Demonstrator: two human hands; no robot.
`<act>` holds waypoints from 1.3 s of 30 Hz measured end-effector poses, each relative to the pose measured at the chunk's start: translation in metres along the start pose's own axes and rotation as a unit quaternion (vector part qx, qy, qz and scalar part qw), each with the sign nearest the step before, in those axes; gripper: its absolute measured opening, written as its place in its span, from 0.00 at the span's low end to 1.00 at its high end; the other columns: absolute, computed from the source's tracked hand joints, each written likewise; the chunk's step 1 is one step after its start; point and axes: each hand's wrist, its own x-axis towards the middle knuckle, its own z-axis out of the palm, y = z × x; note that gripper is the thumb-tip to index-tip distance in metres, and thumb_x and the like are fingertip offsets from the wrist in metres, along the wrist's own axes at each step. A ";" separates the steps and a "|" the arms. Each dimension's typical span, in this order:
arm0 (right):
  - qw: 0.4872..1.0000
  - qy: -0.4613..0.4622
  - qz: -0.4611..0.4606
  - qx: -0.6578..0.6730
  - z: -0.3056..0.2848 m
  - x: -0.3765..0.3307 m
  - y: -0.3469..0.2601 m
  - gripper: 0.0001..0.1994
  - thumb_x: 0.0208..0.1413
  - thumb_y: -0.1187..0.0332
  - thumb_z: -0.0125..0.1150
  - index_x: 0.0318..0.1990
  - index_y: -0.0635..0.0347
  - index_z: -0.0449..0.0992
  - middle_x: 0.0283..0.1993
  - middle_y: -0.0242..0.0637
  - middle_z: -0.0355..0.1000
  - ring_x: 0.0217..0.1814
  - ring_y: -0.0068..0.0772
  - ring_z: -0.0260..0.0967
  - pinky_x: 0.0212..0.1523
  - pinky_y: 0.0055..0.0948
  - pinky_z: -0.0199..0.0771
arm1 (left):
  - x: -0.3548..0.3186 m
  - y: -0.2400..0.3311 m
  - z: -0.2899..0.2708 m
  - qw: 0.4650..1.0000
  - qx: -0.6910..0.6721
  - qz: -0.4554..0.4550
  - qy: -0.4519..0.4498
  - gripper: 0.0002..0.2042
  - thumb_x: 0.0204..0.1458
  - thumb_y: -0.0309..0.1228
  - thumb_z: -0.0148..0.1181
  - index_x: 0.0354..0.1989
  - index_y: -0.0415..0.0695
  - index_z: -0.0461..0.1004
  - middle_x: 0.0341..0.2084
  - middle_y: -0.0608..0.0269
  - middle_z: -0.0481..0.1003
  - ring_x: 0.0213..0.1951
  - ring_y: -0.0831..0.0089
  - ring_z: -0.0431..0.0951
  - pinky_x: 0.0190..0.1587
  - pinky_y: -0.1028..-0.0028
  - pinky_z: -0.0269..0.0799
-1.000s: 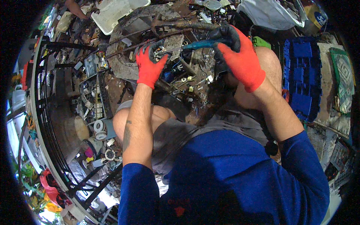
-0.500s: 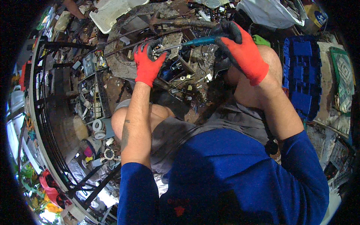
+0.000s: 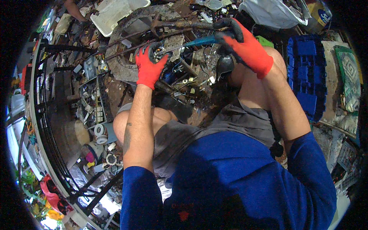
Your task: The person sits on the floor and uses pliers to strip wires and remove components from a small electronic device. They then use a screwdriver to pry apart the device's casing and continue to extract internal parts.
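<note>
My right hand, in a red glove with black-coated fingers, grips the teal handle of a screwdriver. The metal shaft points left toward my left hand, gloved the same way. That hand's fingers and thumb curl around the tip end; whatever they hold there is hidden by the glove. Just beyond the screwdriver lies a hammer with a worn handle, its head to the left. Below my right hand, beside my knee, shows a dark glossy rounded piece whose kind I cannot tell.
Small scrap parts litter the ground between my knees. A white tray and a limb of another person are at the far left. Black metal bars run along the left. To the right are a blue plastic crate and a white sack.
Both hands keep their hold and have shifted only slightly. The dark glossy piece below my right hand shows more clearly now.
</note>
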 end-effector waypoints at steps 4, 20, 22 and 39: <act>0.989 0.018 -0.020 -0.143 -0.004 0.006 0.000 0.27 0.60 0.65 0.61 0.65 0.61 0.64 0.53 0.41 0.75 0.55 0.31 0.71 0.57 0.30 0.71 | -0.004 -0.004 0.002 0.999 0.031 -0.016 0.002 0.39 0.44 0.51 0.71 0.62 0.42 0.66 0.62 0.41 0.63 0.66 0.46 0.57 0.69 0.53 0.49; 0.995 -0.066 -0.042 -0.063 -0.017 0.010 -0.001 0.29 0.60 0.60 0.61 0.67 0.56 0.62 0.58 0.44 0.73 0.59 0.37 0.71 0.60 0.34 0.69 | 0.006 0.001 0.003 1.000 -0.001 -0.007 -0.015 0.41 0.40 0.51 0.73 0.60 0.38 0.68 0.62 0.42 0.63 0.65 0.44 0.56 0.68 0.53 0.51; 0.993 -0.061 -0.089 -0.038 -0.014 0.012 0.010 0.29 0.60 0.58 0.59 0.66 0.57 0.63 0.57 0.45 0.74 0.59 0.41 0.72 0.60 0.35 0.69 | 0.006 -0.010 0.005 1.000 0.010 -0.021 -0.015 0.42 0.40 0.52 0.73 0.60 0.37 0.68 0.62 0.42 0.63 0.65 0.45 0.56 0.68 0.53 0.51; 0.998 -0.021 0.054 -0.035 -0.019 0.007 0.003 0.28 0.63 0.72 0.57 0.70 0.61 0.59 0.64 0.36 0.66 0.65 0.32 0.62 0.66 0.31 0.61 | -0.001 0.010 -0.003 0.999 0.002 -0.049 -0.011 0.43 0.39 0.61 0.67 0.61 0.44 0.69 0.64 0.45 0.62 0.66 0.46 0.57 0.69 0.53 0.50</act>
